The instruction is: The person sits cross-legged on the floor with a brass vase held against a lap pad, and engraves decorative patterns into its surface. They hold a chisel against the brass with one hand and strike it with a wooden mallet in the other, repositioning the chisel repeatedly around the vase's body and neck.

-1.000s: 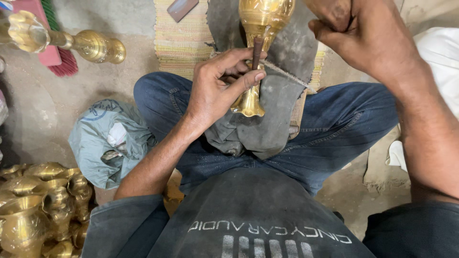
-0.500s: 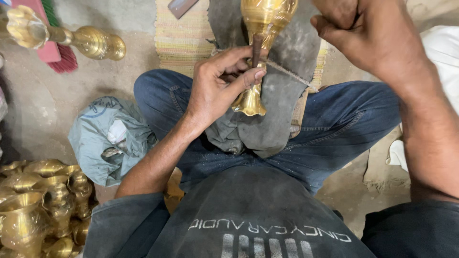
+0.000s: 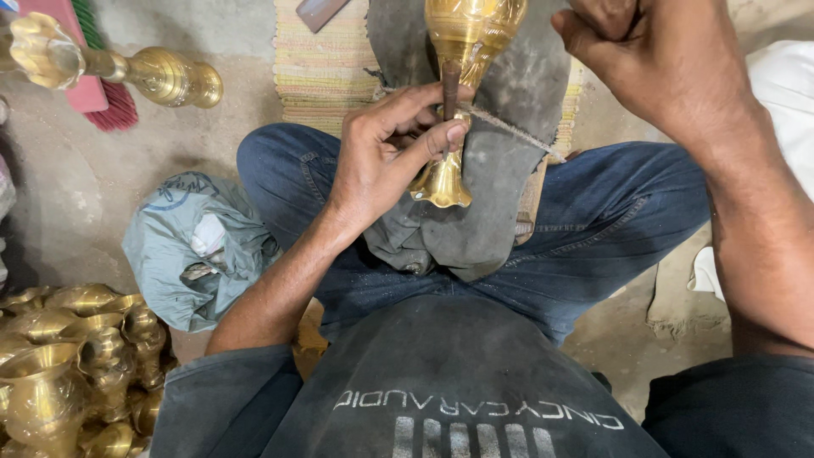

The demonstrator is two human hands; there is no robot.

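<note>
Goblet-shaped metal vase (image 3: 465,51): shiny gold, engraved pattern
Cloth draped over lap (image 3: 500,195): dull grey
Jeans (image 3: 610,220): dark blue
Woven mat (image 3: 326,72), upper centre: yellow-green stripes
Crumpled bag (image 3: 191,250), left: pale grey-green
Brush (image 3: 102,76), upper left: red and green

The top edge cuts off the brass vase (image 3: 468,51), so its far end is out of sight. The right hand (image 3: 657,76) is clipped there too; its fingers curl away beyond the edge, and what they grip cannot be told. The left hand (image 3: 386,157) hides the vase's narrow neck and the lower end of the thin dark tool (image 3: 450,85). The string (image 3: 517,134) vanishes under that hand. At the near left, the brass pots (image 3: 59,365) run off the edge. The brass stand (image 3: 102,64) at far left is partly cut off.
</note>
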